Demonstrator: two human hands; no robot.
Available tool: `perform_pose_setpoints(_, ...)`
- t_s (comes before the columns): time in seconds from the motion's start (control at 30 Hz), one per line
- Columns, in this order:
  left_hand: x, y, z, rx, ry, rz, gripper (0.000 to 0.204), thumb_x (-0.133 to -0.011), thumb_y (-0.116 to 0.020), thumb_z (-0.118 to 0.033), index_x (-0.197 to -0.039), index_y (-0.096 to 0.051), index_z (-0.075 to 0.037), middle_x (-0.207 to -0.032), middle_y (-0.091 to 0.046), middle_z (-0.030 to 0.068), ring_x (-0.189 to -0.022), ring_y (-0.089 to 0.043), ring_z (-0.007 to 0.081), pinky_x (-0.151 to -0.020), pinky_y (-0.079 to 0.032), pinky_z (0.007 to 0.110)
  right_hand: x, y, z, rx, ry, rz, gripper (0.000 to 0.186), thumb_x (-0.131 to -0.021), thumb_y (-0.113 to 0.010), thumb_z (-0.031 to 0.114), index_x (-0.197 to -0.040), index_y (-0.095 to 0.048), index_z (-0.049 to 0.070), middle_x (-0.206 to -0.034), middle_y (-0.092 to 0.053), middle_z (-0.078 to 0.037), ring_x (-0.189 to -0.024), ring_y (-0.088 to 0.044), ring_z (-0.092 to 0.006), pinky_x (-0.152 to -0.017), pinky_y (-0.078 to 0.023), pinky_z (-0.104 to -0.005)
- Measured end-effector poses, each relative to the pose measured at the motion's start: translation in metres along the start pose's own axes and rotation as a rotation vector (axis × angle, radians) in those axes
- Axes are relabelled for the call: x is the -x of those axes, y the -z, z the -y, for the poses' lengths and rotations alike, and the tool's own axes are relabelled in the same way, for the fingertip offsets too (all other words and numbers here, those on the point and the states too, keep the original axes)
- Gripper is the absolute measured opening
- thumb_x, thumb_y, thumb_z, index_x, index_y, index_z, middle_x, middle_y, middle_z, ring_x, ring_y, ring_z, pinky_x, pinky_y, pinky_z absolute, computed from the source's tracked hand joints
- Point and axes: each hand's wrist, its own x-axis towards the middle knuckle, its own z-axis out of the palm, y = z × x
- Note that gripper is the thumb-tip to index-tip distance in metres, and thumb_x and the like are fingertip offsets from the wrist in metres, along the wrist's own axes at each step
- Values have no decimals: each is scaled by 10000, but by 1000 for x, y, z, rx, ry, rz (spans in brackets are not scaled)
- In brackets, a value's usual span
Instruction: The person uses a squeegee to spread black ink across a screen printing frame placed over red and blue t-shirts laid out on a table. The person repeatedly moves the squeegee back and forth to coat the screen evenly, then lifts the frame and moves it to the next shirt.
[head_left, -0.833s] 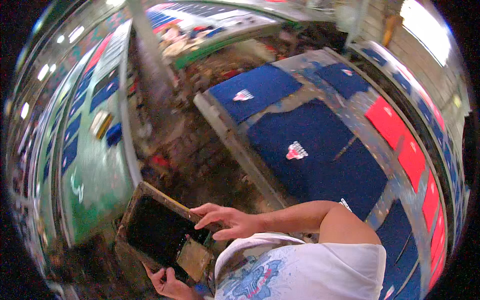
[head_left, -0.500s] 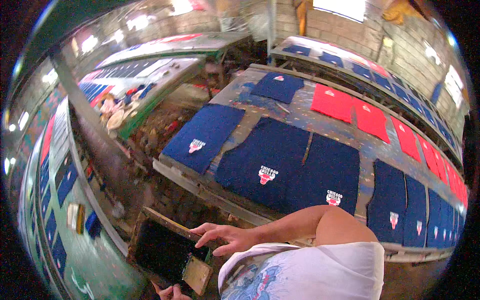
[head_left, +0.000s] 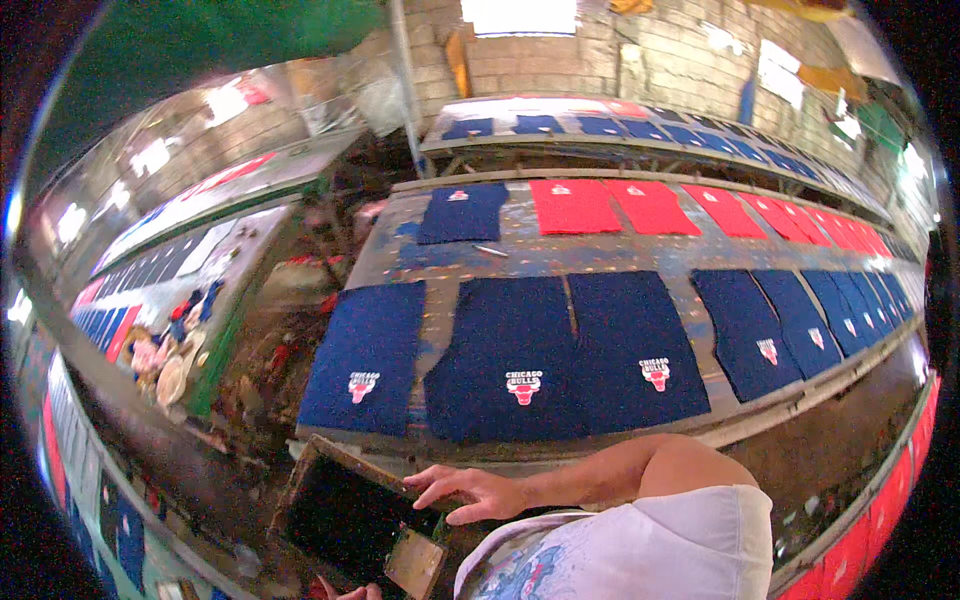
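A screen printing frame (head_left: 357, 464) with wooden sides and dark mesh is held tilted at the lower middle. Bent at the elbow, my right arm reaches across, and my right hand (head_left: 468, 492) is closed over the frame's upper right side. My left hand (head_left: 352, 592) shows only partly at the bottom edge, its fingers curled at the frame's lower side. Inside the frame rests a wooden-handled squeegee (head_left: 415, 562). Just beyond lie navy cloth panels (head_left: 365, 345), flat on a long table (head_left: 390, 262), each with a small white-and-red bull emblem.
Red cloth panels (head_left: 578, 208) line the table's far side. Another long table (head_left: 560, 147) with panels stands behind, against a block wall. To the left, a green-edged table (head_left: 235, 335) carries cloths and clutter. More red panels (head_left: 850, 540) hang into view at lower right.
My view has turned to the right, so the tables have shifted left and level out. Red panels have come into view at lower right. Both hands stay on the frame.
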Motion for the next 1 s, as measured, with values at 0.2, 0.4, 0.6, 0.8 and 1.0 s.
perform_pose_setpoints(0.2,-65,-81,-6,81,85,118,111,-905,-794,-6,-933,-794,-114,-849,-674,83,-806,-663,255,-1062,-494,656,-6,48,-17,22,15,-197,542,-1058,-773,270,-1552,-660,79,-1764,-401,-227,-1633,-384,-381,-1355,-268,-547)
perform_pose_setpoints(0.4,-117,-164,-37,129,201,249,129,-787,-862,-25,-813,-737,-37,-825,-661,85,-803,-613,243,-850,-515,472,7,87,-26,69,58,-442,531,-1065,-764,259,-1551,-655,75,-1754,-408,-222,-1620,-409,-366,-1329,-319,-533)
perform_pose_setpoints(0.6,-159,-230,-47,225,82,484,174,-768,-889,-42,-786,-722,0,-829,-655,96,-801,-587,248,-783,-522,423,21,97,-17,193,26,-682,520,-1064,-774,279,-1534,-660,88,-1688,-506,-205,-1582,-469,-380,-1327,-339,-539)
perform_pose_setpoints(0.8,-207,-276,-15,360,13,672,141,-802,-882,-29,-829,-765,44,-1039,-784,182,-1147,-730,367,-1045,-578,477,4,69,-22,276,-22,-889,520,-1067,-760,253,-1542,-665,66,-1684,-492,-199,-1564,-474,-338,-1302,-359,-501)
perform_pose_setpoints(1.0,-283,-279,42,506,30,811,118,-843,-880,1,-894,-791,59,-1429,-720,346,-1232,-718,424,-1162,-548,534,-72,17,-41,299,-42,-1027,514,-1068,-764,313,-1519,-683,79,-1672,-516,-182,-1558,-484,-339,-1290,-371,-502)
